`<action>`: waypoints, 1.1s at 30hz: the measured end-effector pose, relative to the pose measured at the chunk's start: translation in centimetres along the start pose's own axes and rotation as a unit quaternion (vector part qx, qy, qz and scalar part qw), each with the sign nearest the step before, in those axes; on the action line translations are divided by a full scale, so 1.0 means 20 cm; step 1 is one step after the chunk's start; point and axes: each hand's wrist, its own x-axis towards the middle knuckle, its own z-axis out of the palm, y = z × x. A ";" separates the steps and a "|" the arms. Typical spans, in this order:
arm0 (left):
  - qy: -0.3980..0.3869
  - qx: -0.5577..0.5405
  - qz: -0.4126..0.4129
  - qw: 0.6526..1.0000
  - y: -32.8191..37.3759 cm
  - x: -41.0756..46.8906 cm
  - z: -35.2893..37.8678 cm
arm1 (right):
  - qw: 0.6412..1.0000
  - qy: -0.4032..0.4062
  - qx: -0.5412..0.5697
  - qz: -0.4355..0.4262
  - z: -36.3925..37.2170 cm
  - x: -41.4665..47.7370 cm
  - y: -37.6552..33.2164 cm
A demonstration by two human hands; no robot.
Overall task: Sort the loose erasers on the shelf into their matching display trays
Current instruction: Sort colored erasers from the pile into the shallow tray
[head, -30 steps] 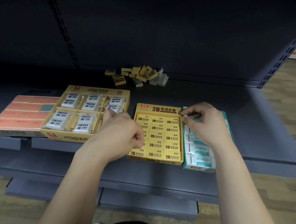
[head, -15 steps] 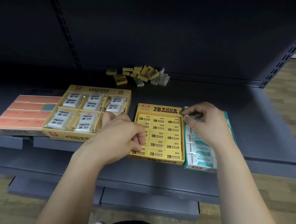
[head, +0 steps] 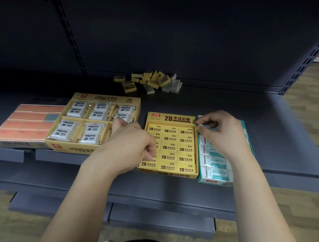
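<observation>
Small white block eraser (head: pixel 202 127) first: it sits at the back end of the teal cardboard display tray (head: pixel 215 182), over the rear row, and my right hand (head: pixel 223 136) pinches it between thumb and curled fingertips. I judge it light and stiff, a little rubbery, so it should grip rather than slip. The printed sleeve is the weak point because it could slide off. I'd hold it across the long sides at mid-sleeve, never by one end. The rows below look tightly packed, so it wants to go in flat and square.

My left hand (head: pixel 130 143) is curled over the left column of the yellow cardboard tray of 2B erasers (head: pixel 174 119), just beside the teal one. I can't tell if it holds anything or only rests there.

Further back, well apart from the trays, the loose pile of small erasers (head: pixel 151 80) waits against the rear wall. It's mostly yellow, with a few pale ones on its right.

To the left stands a wide yellow tray of plastic-wrapped white erasers (head: pixel 98 98), then a flat orange box (head: pixel 26 122). Everything rests on the dark grey metal shelf (head: pixel 281 137).
</observation>
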 end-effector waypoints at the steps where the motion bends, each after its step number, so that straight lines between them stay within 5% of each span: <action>1: 0.006 0.005 0.005 1.000 0.00 0.00 0.00 | 1.000 -0.001 0.001 0.001 0.00 0.00 0.00; 9: 0.067 -0.031 0.095 0.993 0.01 -0.08 -0.02 | 1.000 -0.005 0.006 0.002 0.00 0.00 0.00; 21: 0.050 -0.017 0.048 0.997 0.05 -0.01 0.00 | 1.000 -0.003 0.020 0.007 0.00 0.01 -0.01; 33: 0.025 0.024 0.086 0.996 0.04 -0.05 -0.01 | 1.000 -0.007 0.009 0.010 0.00 0.00 -0.01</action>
